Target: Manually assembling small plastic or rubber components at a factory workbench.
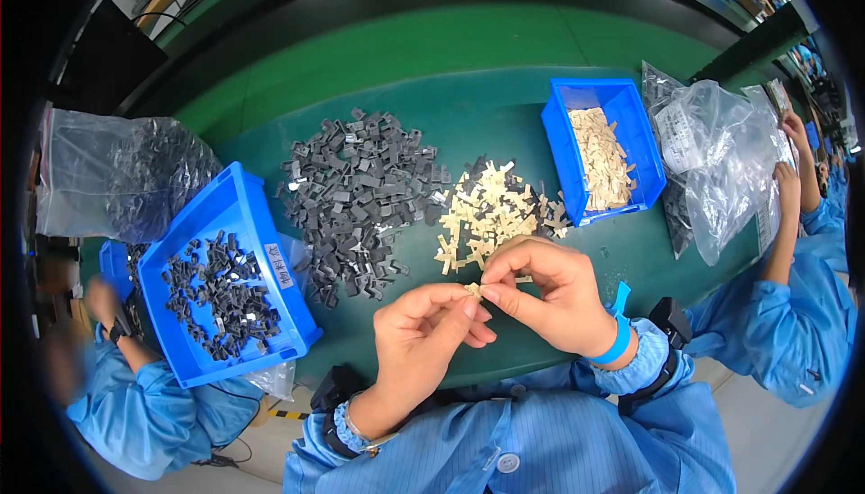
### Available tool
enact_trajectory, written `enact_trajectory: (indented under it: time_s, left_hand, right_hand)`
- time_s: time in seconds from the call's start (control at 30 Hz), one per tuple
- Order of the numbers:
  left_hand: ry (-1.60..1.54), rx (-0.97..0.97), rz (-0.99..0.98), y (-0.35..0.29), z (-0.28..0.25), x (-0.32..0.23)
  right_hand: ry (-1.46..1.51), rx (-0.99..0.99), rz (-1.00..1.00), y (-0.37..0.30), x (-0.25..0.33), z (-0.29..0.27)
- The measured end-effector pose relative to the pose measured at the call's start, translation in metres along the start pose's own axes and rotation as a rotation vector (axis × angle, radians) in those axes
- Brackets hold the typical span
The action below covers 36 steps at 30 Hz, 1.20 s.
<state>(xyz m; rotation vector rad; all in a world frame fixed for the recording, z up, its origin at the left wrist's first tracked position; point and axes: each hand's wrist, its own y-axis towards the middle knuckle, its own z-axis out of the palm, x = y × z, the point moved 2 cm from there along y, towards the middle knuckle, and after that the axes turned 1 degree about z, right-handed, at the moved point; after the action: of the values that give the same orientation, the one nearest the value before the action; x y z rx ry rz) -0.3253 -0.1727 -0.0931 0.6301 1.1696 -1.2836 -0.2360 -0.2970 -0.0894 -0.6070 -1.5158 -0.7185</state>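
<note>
My left hand [431, 336] and my right hand [545, 291] meet over the near edge of the green table. Thumb and forefinger of both are pinched on one small beige piece [475, 290]; its exact shape is partly covered by the fingertips. A second beige sliver shows by the curled fingers of my right hand. Just beyond lies a pile of beige pieces [491, 214], with some dark bits mixed in at its edges. To its left spreads a larger heap of small black plastic parts [360, 183].
At left stands a blue bin [257, 214] holding black parts, beside a clear bag [117, 178] of dark parts. A blue bin [563, 147] with beige strips stands at far right, next to clear plastic bags [721, 151]. Co-workers in blue sit on both sides.
</note>
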Motion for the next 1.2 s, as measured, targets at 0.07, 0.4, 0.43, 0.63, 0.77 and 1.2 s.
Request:
enact_trajectory:
  time_s: [0.07,0.4,0.43,0.63,0.77,1.2]
  left_hand:
    - [-0.026,-0.041,0.064,-0.001,0.0,-0.003]
    - [0.202,-0.054,0.228,-0.006,-0.002,-0.007]
    - [0.301,-0.045,0.273,-0.006,-0.002,-0.009]
    - [0.271,0.009,0.253,-0.008,-0.003,-0.006]
    - [0.072,-0.033,0.105,-0.012,-0.004,-0.007]
    - [0.044,-0.102,0.196,-0.01,-0.003,-0.005]
  right_hand:
    - [-0.058,-0.018,-0.061,0.0,0.005,0.002]
    - [-0.472,0.039,-0.352,0.003,0.017,0.003]
    - [-0.484,0.05,-0.37,0.003,0.018,0.003]
    - [-0.12,0.116,-0.075,0.003,0.016,-0.001]
    - [0.171,-0.023,0.061,0.005,0.003,-0.008]
    - [0.297,-0.029,0.205,-0.012,0.006,0.011]
